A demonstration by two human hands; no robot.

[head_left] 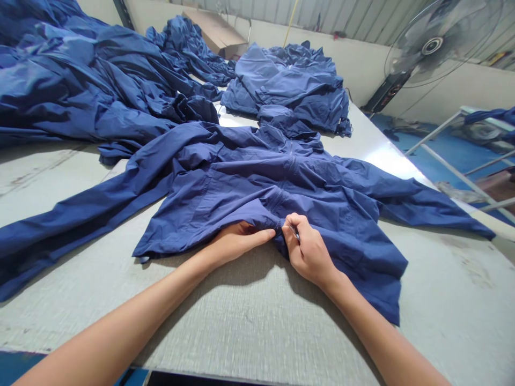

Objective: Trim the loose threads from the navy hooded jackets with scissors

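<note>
A navy blue jacket [241,177] lies spread on the table, its hood away from me and its sleeves stretched out to both sides. At the middle of its bottom hem, the front zipper ends between my hands. My left hand [237,244] grips the hem, thumb on top and fingers tucked under the cloth, which lifts slightly there. Beside it, my right hand [306,246] is closed in a pinch at the zipper's lower end. A small glint shows between its fingers, perhaps the zipper pull; I cannot tell for sure.
A large heap of navy garments [80,86] covers the table's left back. Another stack of jackets [289,86] stands beyond the hood. A cardboard box [215,32] sits behind. To the right are a fan [432,47] and a white metal frame [454,166], past the edge of the table [225,321].
</note>
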